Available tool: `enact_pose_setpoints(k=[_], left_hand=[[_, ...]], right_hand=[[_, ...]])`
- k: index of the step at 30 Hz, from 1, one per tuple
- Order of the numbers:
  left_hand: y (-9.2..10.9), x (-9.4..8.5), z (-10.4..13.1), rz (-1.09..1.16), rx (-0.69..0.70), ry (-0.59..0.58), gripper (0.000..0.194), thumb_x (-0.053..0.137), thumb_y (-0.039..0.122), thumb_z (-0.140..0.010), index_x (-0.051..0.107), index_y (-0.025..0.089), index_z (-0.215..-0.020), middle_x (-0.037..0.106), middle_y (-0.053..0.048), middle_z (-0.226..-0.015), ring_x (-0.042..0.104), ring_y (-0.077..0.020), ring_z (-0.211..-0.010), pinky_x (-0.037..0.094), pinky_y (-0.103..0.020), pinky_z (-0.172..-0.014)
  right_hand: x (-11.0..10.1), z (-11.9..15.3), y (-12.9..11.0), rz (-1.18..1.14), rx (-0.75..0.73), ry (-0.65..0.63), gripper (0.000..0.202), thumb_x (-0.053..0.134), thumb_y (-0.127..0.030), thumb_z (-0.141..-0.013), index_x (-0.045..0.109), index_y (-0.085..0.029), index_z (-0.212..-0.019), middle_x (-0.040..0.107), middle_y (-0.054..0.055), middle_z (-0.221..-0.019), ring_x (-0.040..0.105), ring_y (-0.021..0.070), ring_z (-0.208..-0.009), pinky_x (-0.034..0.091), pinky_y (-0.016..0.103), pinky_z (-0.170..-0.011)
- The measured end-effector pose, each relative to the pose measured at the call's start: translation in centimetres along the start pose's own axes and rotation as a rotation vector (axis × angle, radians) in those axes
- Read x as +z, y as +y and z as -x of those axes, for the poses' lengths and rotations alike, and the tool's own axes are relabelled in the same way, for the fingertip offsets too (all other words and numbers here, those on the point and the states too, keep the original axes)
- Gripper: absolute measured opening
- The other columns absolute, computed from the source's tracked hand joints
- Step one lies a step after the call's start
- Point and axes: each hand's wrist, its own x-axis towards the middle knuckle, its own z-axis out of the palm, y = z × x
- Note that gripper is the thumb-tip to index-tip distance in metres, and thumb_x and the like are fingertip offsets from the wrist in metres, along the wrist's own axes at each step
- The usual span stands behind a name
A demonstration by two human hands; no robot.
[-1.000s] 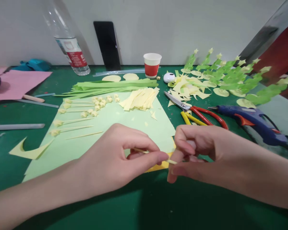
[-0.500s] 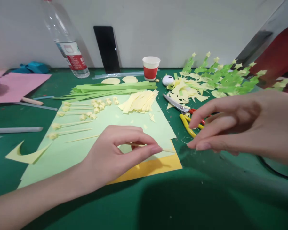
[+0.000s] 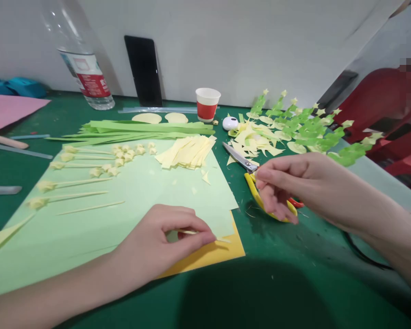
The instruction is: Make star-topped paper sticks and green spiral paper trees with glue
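Note:
My left hand [image 3: 178,240] rests over the front of the pale green paper [image 3: 150,187], thumb and fingertips closed on a thin wooden stick [image 3: 223,240] whose pale tip juts out to the right. Above the scissors [image 3: 241,157] with yellow and red handles is my right hand [image 3: 284,183]. Its thumb and forefinger are pressed together; anything between them is too small to make out. On the paper lie a loose stick [image 3: 91,208], several sticks with folded paper stars [image 3: 37,203] on their ends, a cluster of loose stars [image 3: 126,153] and a stack of cream paper strips [image 3: 188,152].
Behind the paper lie long green strips [image 3: 123,129]. A paper cup [image 3: 207,105], a leaning phone [image 3: 143,71] and a water bottle [image 3: 91,77] stand along the wall. Cream scraps [image 3: 256,137] and green paper plants with stars [image 3: 315,125] are at the right.
My right hand has moved left and up, now over the scissors' handles. My left hand keeps its pinch on the stick. The whole view has shifted to the right.

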Motion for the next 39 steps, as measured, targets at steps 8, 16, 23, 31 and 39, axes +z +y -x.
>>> enact_pose_setpoints(k=[8,16,23,31,39], left_hand=[[0.0,-0.1,0.1,-0.002,-0.053,-0.008,0.017,0.059,0.02,-0.075,0.072,0.018,-0.063,0.063,0.004,-0.053,0.051,-0.0054,-0.045,0.035,-0.012,-0.044],[0.2,-0.1,0.1,-0.022,-0.07,-0.025,0.019,0.057,0.022,-0.076,0.071,0.019,-0.064,0.061,0.004,-0.053,0.05,-0.0066,-0.045,0.035,-0.014,-0.044],[0.1,-0.2,0.1,-0.037,-0.04,-0.055,0.018,0.057,0.02,-0.077,0.071,0.018,-0.065,0.063,0.003,-0.055,0.051,-0.0063,-0.047,0.036,-0.013,-0.045],[0.5,-0.3,0.1,-0.064,-0.073,-0.067,0.018,0.058,0.022,-0.077,0.071,0.018,-0.065,0.057,0.005,-0.051,0.047,-0.0051,-0.044,0.033,-0.014,-0.043],[0.6,-0.4,0.1,-0.062,-0.101,-0.064,0.018,0.057,0.022,-0.077,0.072,0.018,-0.067,0.059,0.004,-0.053,0.047,-0.0062,-0.045,0.033,-0.015,-0.043]], right_hand=[[0.5,0.3,-0.3,-0.241,0.062,-0.196,0.024,0.05,-0.024,-0.089,0.061,-0.013,-0.071,0.065,-0.001,-0.07,0.059,0.0029,-0.049,0.049,0.007,-0.048],[0.8,0.7,0.0,-0.482,0.119,-0.33,0.021,0.049,-0.018,-0.084,0.049,-0.016,-0.063,0.063,-0.001,-0.061,0.055,0.0064,-0.046,0.048,0.014,-0.045],[0.8,1.0,-0.2,-0.467,0.123,-0.348,0.026,0.046,-0.021,-0.084,0.049,-0.015,-0.059,0.061,0.0,-0.058,0.055,0.0066,-0.044,0.047,0.012,-0.044],[1.0,0.7,0.6,-0.482,0.094,-0.338,0.021,0.046,-0.011,-0.079,0.047,-0.015,-0.059,0.059,-0.003,-0.056,0.052,0.0041,-0.042,0.046,0.01,-0.042],[1.0,0.2,0.9,-0.514,0.046,-0.325,0.017,0.049,-0.003,-0.072,0.053,-0.014,-0.061,0.063,-0.004,-0.058,0.058,0.0047,-0.046,0.048,0.011,-0.047]])
